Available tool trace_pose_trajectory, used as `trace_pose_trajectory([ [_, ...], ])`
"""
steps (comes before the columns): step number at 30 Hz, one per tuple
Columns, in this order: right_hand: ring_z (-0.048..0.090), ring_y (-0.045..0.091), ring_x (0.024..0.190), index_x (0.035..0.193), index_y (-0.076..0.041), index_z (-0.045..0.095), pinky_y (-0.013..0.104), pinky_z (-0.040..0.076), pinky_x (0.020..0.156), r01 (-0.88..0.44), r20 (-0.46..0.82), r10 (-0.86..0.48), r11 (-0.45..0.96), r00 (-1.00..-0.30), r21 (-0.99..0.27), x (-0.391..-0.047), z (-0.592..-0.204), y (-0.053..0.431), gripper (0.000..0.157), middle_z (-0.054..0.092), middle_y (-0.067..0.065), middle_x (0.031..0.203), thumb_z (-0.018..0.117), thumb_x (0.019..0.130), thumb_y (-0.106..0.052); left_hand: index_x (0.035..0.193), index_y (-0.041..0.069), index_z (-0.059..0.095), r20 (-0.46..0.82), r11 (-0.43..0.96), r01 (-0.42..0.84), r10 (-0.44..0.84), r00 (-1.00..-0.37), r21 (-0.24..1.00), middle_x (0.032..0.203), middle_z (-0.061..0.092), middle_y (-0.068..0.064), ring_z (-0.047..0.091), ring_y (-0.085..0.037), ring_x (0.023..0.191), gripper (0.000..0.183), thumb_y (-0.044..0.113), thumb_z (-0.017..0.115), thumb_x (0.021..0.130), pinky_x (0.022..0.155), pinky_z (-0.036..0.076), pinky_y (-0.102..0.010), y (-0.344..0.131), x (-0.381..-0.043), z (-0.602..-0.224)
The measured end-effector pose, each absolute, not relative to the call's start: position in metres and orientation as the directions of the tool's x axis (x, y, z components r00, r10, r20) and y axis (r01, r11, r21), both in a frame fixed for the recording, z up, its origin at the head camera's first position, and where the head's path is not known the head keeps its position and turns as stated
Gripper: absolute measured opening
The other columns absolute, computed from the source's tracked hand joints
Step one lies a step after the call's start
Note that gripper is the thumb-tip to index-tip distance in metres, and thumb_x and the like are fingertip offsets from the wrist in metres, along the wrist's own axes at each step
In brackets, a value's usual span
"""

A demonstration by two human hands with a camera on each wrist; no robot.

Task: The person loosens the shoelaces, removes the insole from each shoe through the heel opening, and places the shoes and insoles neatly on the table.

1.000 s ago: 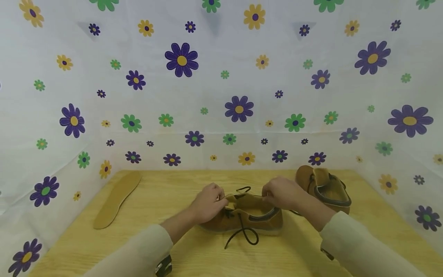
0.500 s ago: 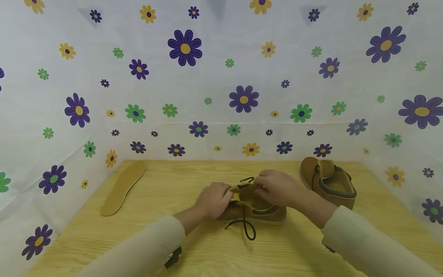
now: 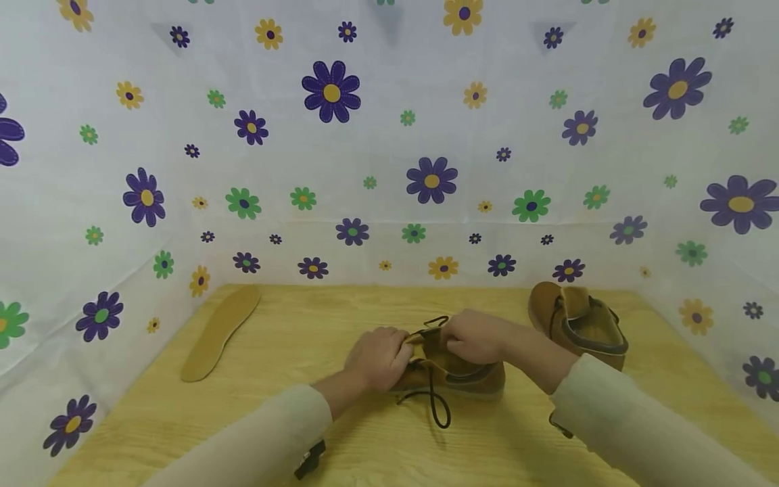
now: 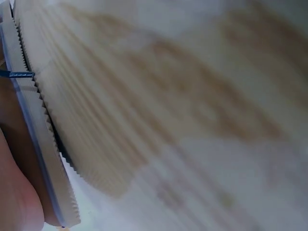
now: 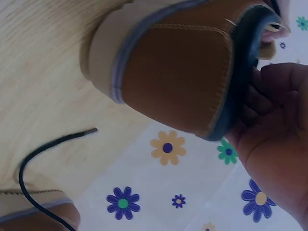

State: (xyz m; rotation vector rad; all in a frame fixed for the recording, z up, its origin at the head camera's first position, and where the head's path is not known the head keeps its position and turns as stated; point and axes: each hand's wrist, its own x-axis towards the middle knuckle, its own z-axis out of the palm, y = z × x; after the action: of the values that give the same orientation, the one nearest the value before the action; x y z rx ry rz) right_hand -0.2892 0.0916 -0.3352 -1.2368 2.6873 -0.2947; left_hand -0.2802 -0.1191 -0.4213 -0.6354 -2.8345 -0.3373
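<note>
A brown leather shoe (image 3: 481,389) with a dark padded collar and loose black laces (image 3: 447,412) rests on the table, toe to the left. My left hand (image 3: 379,357) grips its front part by the tongue (image 3: 418,352). My right hand (image 3: 477,336) is at the shoe's opening with its fingers bent down into it. In the right wrist view the shoe's heel (image 5: 178,72) shows close up, and the right fingertips are hidden behind the collar. The left wrist view catches only the sole's edge (image 4: 43,139) and a bit of the left hand (image 4: 17,192).
A tan insole (image 3: 222,331) lies at the left on the wooden table (image 3: 292,325). The second brown shoe (image 3: 599,348) stands at the back right, opening upward. White cloth walls with flower prints (image 3: 432,181) enclose the back and sides.
My right hand has left the rear collar, moved left and dipped into the shoe's opening. My left hand has settled more firmly over the front by the tongue.
</note>
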Motion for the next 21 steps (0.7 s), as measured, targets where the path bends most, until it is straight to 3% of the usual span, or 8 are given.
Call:
trace_pose_trajectory([
  [4, 0.043, 0.009, 0.059, 0.078, -0.006, 0.065, 0.026, 0.037, 0.056, -0.709, -0.06, -0.745, 0.653, -0.664, -0.266, -0.292, -0.346, 0.094, 0.024, 0.051, -0.005, 0.064, 0.044, 0.089, -0.005, 0.103, 0.011, 0.062, 0.281, 0.876, 0.463, 0.413, -0.866, 0.138, 0.099, 0.065, -0.006, 0.06, -0.025, 0.094, 0.042, 0.032, 0.026, 0.096, 0.079, 0.047, -0.043, -0.116, -0.279, -0.427],
  [9, 0.036, 0.009, 0.053, 0.068, -0.007, 0.061, 0.024, 0.031, 0.051, -0.668, -0.044, -0.709, 0.682, -0.704, -0.297, -0.298, -0.354, 0.098, 0.027, 0.041, -0.006, 0.058, 0.043, 0.088, -0.003, 0.108, 0.01, 0.061, 0.296, 0.871, 0.476, 0.425, -0.855, 0.123, 0.1, 0.065, -0.006, 0.059, -0.025, 0.095, 0.044, 0.033, 0.026, 0.096, 0.081, 0.046, -0.044, -0.112, -0.28, -0.432],
  [14, 0.04, 0.009, 0.055, 0.07, -0.004, 0.065, 0.025, 0.035, 0.052, -0.648, -0.043, -0.687, 0.703, -0.726, -0.293, -0.307, -0.359, 0.096, 0.027, 0.05, -0.003, 0.061, 0.042, 0.084, 0.0, 0.111, 0.009, 0.061, 0.286, 0.869, 0.483, 0.437, -0.853, 0.111, 0.106, 0.064, -0.006, 0.058, -0.025, 0.1, 0.045, 0.034, 0.027, 0.096, 0.086, 0.045, -0.045, -0.114, -0.282, -0.436],
  [21, 0.051, 0.014, 0.066, 0.076, -0.008, 0.068, 0.031, 0.044, 0.063, -0.626, -0.1, -0.649, 0.757, -0.754, -0.189, -0.313, -0.361, 0.082, 0.025, 0.061, -0.001, 0.072, 0.044, 0.083, -0.003, 0.109, 0.011, 0.062, 0.324, 0.873, 0.483, 0.437, -0.839, 0.074, 0.103, 0.065, -0.003, 0.059, -0.023, 0.098, 0.041, 0.034, 0.031, 0.096, 0.082, 0.044, -0.042, -0.12, -0.282, -0.432],
])
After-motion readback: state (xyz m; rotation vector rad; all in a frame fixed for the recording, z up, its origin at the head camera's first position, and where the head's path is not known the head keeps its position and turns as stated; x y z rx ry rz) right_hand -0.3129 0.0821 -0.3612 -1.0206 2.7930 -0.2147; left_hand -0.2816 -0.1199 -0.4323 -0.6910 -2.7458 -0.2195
